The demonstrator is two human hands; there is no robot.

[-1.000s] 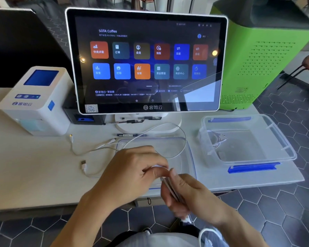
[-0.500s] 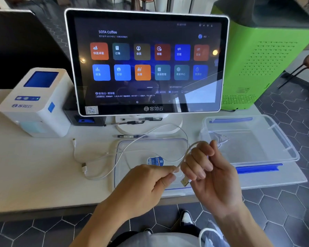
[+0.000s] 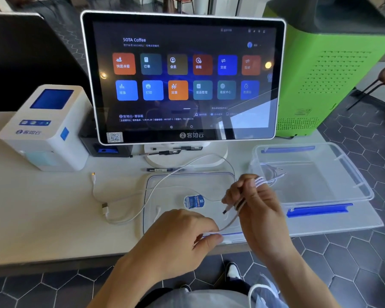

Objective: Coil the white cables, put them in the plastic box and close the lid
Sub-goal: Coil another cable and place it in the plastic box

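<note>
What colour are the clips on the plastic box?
Blue. The clips on the clear plastic box show plainly in the head view.

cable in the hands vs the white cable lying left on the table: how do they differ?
1. The held cable is looped around the right hand and pinched by the left hand; the table cable lies loose, untouched.
2. The held cable is raised and partly wound; the table cable sprawls flat in an open curve.
3. The held cable's plug dangles; the table cable's plugs rest on the table.

Both are thin and white, and neither is in the plastic box.
</note>
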